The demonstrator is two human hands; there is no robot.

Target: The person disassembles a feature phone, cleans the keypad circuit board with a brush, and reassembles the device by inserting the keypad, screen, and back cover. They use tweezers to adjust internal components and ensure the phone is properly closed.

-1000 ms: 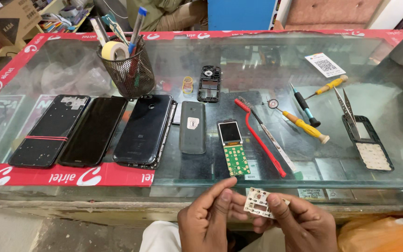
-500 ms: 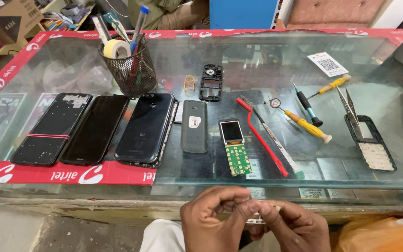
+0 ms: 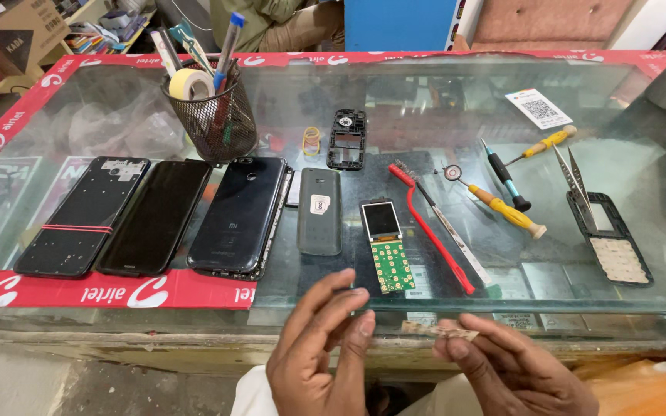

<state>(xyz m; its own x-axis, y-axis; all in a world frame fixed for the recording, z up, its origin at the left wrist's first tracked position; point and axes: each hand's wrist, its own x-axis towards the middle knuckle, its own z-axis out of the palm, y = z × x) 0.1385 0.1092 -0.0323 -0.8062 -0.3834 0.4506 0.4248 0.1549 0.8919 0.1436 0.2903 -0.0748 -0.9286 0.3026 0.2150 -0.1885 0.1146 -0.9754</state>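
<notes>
My right hand pinches a small thin keypad sheet, seen edge-on, just below the front edge of the glass counter. My left hand is beside it with its fingers apart and empty, the fingertips close to the sheet's left end. On the glass just above the hands lies a bare phone circuit board with a small screen, and a grey phone back lies to its left.
Three black smartphone parts lie at the left, behind them a mesh pen cup with tape. A red brush, tweezers, yellow screwdrivers, a black phone frame and a keypad housing lie right of centre.
The keypad sheet lay flat and face-up between both hands; it is now turned edge-on and held by my right hand alone. My left hand has let go and opened.
</notes>
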